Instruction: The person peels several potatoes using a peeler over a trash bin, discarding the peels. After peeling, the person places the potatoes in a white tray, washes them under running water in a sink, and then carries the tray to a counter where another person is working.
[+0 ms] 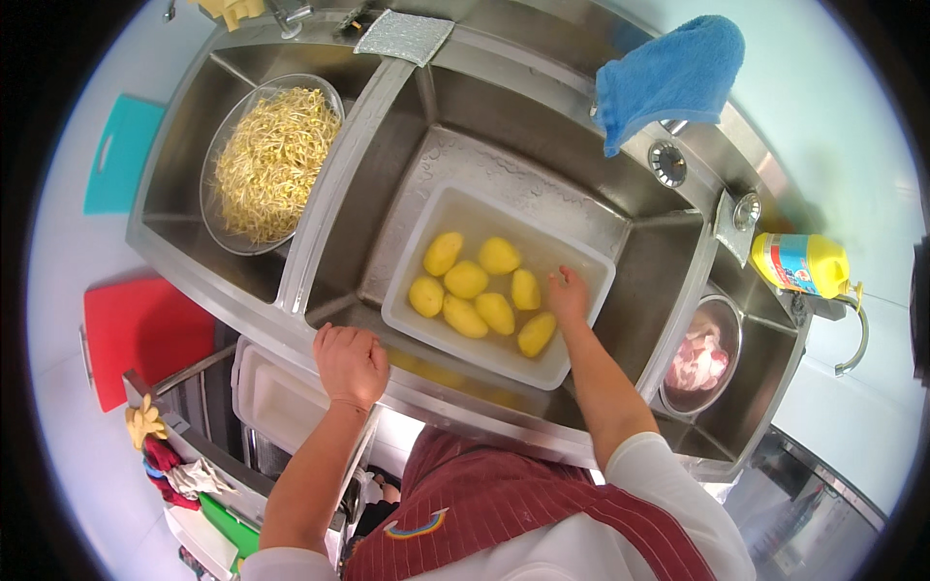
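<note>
Several peeled potatoes (466, 279) lie in cloudy water inside a white plastic tub (501, 368), which stands in the middle basin of a steel sink (472, 152). My right hand (569, 294) is in the tub at its right side, fingers a little apart and holding nothing, close to the rightmost potatoes. My left hand (352, 363) rests on the front rim of the sink, to the left of the tub. Its fingers are curled down over the edge, and their tips are partly hidden. Whether it grips the rim cannot be told.
The left basin holds bean sprouts (280, 163) in a round colander. Pieces of raw meat (699, 359) are in a bowl in the right basin. A blue towel (672, 80) hangs over the tap. A yellow bottle (799, 265) stands at right; a red cutting board (145, 338) is at left.
</note>
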A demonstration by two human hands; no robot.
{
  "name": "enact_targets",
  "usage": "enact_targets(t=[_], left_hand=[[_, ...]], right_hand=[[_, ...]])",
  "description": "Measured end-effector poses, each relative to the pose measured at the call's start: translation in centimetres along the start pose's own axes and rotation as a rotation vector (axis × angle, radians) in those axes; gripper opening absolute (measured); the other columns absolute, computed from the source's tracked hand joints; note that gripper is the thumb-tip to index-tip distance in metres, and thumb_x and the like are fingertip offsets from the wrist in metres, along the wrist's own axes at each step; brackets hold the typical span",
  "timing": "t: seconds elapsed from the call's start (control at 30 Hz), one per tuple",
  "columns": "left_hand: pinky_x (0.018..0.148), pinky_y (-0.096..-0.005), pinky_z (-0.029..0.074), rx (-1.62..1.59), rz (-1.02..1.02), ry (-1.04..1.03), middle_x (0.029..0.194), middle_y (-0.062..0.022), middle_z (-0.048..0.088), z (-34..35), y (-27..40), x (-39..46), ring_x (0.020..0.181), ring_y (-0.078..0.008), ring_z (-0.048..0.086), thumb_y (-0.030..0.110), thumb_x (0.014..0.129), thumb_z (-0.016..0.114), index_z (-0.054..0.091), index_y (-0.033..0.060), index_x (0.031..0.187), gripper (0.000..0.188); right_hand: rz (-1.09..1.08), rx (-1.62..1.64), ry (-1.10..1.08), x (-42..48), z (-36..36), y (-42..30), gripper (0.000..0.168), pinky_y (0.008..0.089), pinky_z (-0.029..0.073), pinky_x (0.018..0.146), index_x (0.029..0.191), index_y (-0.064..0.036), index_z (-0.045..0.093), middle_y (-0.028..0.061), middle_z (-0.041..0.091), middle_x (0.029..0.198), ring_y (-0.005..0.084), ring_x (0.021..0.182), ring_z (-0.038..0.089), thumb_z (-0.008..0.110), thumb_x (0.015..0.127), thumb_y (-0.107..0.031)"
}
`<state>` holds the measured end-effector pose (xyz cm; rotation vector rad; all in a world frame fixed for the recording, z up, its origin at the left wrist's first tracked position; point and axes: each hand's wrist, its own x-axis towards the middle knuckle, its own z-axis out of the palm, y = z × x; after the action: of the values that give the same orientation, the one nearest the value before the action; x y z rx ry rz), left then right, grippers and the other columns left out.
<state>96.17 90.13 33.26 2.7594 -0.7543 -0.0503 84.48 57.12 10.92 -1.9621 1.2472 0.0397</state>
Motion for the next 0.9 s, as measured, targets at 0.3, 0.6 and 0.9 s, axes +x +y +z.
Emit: enact_targets(t=[0.3, 0.6, 0.9], left_hand=[[0.095, -0.0449, 0.036, -0.030, 0.019, -0.062, 0.079, -0.0078, 0.062, -0.5, 0.7, 0.7, 0.085, -0.0293, 0.056, 0.012, 0.072, 0.058, 0.064, 0.0086, 0.075, 0.008], [0.101, -0.0381, 0.034, -1.400, -0.481, -0.057, 0.125, -0.0139, 0.054, 2.0, 2.2, 3.1, 0.114, -0.0262, 0.050, 0.032, 0.095, 0.047, 0.050, 0.0016, 0.125, 0.043], [0.110, -0.0410, 0.024, -2.248, -1.255, -0.526, 0.143, -0.0199, 0.034, 11.4, 9.3, 7.8, 0.131, -0.0304, 0.034, 0.051, 0.097, 0.031, 0.032, -0.0001, 0.139, 0.067]], right_hand=[[-0.227, 0.138, -0.439, -2.8, 4.6, -5.4, 0.052, 0.0380, 0.036, 0.097, 0.135, -0.006, 0.043, 0.0162, 0.043, 0.131, 0.0267, 0.119, 0.041, 0.056, 0.090, -0.027], [0.538, 0.821, 0.107, 1.3, -0.2, 0.0, 0.026, 0.0266, 0.041, 0.055, 0.100, -0.005, 0.057, 0.0011, 0.048, 0.072, 0.0115, 0.062, 0.046, 0.044, 0.096, -0.027], [0.281, 1.629, -0.991, -4.8, -2.2, -8.6, 0.023, 0.0420, 0.045, 0.088, 0.095, -0.002, 0.064, 0.0143, 0.065, 0.100, 0.0292, 0.095, 0.059, 0.051, 0.089, -0.021]])
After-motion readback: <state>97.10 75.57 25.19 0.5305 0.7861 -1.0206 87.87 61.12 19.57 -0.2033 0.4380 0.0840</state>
